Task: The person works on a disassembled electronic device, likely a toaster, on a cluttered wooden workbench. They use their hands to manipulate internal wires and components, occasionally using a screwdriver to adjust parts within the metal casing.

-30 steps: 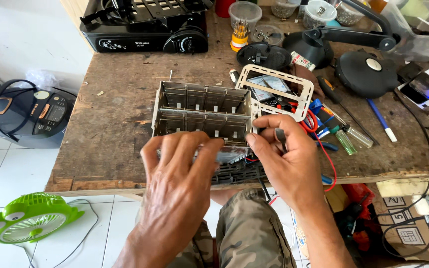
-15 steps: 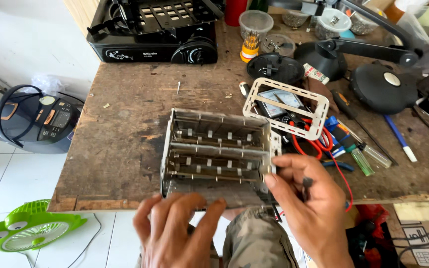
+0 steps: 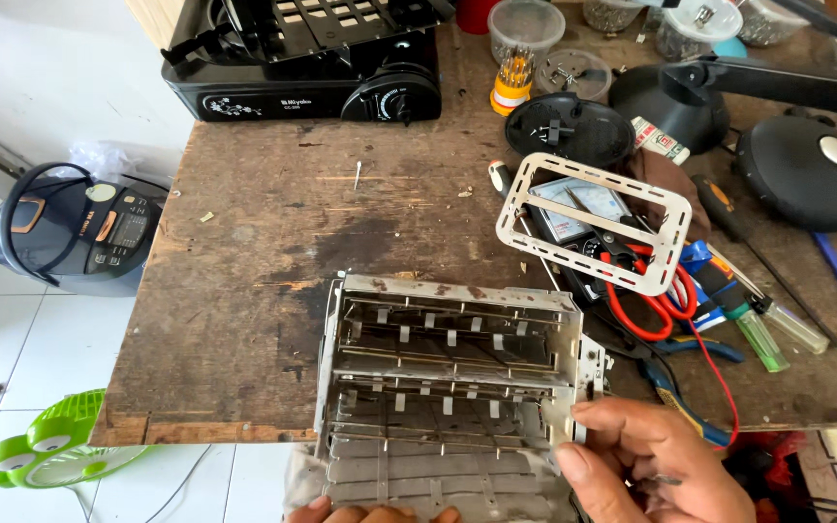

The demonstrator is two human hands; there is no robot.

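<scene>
Thing in hand: a bare metal toaster frame (image 3: 452, 387), its casing off, with rows of thin wire guards and slotted plates showing inside.
Where it sits: at the near edge of the worn wooden workbench (image 3: 244, 291), its near end hanging over the edge toward the person's lap.
Right hand (image 3: 646, 465): at the frame's near right corner, thumb and forefinger pressed against the side plate; it is grasping the frame there. The curled fingers seem to keep something small and dark tucked in, though what it is cannot be told.
Left hand (image 3: 370, 510): only the fingertips show at the bottom edge, touching the frame's near rim from below; whether they grip it or merely steady it cannot be told.
Step in hand: by the look of it, the frame is being turned and steadied for inspection or further stripping down, with both hands on its near end.
Next move calls for: a firm hold on both sides, since the frame is only half supported by the bench and its sheet edges look sharp and thin.
Nearby, right: a white slotted metal plate (image 3: 593, 221) lying over an analogue multimeter (image 3: 578, 205), red-handled pliers (image 3: 646, 295), and screwdrivers.
Further back: a black portable gas stove (image 3: 312, 58) and clear tubs of small parts.
On the floor: a rice cooker (image 3: 75, 232) and a green fan (image 3: 55, 450).
</scene>
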